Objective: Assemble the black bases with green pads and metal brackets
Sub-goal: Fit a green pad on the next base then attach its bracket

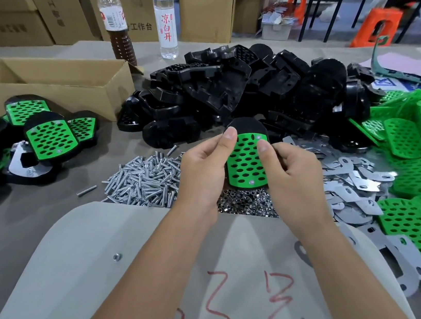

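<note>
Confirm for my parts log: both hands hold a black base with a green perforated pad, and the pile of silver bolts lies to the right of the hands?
Not quite. The pile of silver bolts lies left of the hands, per the head view. Both the left hand and right hand do hold the black base with a green perforated pad.

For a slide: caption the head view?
Both hands grip a black base with green pad above bolts.

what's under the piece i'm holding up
Below the held base with its green pad, gripped by the left hand and right hand, lies a pile of nuts. The hands and base cover part of it.
</note>
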`<state>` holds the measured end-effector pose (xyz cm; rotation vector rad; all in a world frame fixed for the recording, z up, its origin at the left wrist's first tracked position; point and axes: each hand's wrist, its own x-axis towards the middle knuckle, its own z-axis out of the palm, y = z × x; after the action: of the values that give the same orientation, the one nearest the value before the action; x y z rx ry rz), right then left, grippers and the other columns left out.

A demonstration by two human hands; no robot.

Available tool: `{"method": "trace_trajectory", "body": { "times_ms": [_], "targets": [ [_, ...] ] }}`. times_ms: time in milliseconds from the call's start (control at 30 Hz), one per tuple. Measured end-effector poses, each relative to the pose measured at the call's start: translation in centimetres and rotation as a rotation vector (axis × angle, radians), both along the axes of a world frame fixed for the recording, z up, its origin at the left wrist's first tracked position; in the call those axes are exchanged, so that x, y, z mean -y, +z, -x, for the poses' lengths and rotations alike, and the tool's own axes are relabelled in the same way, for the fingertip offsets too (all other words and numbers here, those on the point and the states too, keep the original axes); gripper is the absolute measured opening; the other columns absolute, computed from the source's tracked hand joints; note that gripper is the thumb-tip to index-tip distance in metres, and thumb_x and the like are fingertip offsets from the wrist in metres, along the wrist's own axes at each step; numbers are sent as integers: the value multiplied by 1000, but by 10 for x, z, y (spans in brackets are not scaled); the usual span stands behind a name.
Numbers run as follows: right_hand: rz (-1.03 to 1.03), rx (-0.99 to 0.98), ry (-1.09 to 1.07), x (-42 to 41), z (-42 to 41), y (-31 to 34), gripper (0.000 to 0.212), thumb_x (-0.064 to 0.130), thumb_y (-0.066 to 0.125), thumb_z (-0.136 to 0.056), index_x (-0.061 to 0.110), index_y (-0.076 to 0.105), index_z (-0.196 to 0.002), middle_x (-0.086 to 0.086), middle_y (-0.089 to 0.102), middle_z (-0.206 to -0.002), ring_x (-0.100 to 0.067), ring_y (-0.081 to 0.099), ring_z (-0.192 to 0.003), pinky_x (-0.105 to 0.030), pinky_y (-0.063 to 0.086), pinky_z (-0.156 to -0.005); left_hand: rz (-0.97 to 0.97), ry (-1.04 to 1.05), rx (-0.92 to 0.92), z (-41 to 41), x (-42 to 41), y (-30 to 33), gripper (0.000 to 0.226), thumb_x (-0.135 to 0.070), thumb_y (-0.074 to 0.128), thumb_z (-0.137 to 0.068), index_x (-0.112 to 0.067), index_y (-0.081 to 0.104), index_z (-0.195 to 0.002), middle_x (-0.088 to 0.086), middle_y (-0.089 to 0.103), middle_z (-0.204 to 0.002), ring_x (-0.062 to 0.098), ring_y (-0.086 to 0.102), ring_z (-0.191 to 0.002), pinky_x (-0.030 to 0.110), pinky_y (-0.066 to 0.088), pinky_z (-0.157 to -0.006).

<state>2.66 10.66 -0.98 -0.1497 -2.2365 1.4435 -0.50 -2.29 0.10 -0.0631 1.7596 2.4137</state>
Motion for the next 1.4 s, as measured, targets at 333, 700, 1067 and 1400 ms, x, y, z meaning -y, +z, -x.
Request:
{"method": "trace_trajectory", "body": {
  "times_ms": [333,700,1067,1400],
  "targets": [
    [136,-18,61,0,-3,1,45,34,61,-105,4,65,-72,-12,60,-60,-26,49,-53,-39,43,-49,-18,94,9,0,-8,-3,19,-27,72,-98,-11,81,-92,8,79,-96,28,76,-89,44,62,-75],
    [115,40,90,-7,0,-4,44,36,61,-105,0,66,-79,-8,56,-64,-20,45,-56,-37,38,-54,-59,7,21,0,-4,-3,21,-17,60,-104,-13,77,-94,9,77,-93,22,74,-82,31,58,-57],
    [-110,328,290,-37,-5,19,36,47,56,-105,17,72,-91,7,67,-65,-10,60,-49,-19,40,-43,157,128,-145,-2,-10,-6,17,-16,60,-104,-11,73,-95,-1,71,-82,16,67,-76,43,55,-67],
    [-511,653,264,-106,-56,50,30,52,84,-79,25,70,-79,9,71,-65,-4,59,-52,-21,46,-53,213,-141,-175,-33,-46,-4,18,-20,56,-107,-18,69,-96,-7,70,-85,10,65,-78,28,55,-58]
  ]
}}
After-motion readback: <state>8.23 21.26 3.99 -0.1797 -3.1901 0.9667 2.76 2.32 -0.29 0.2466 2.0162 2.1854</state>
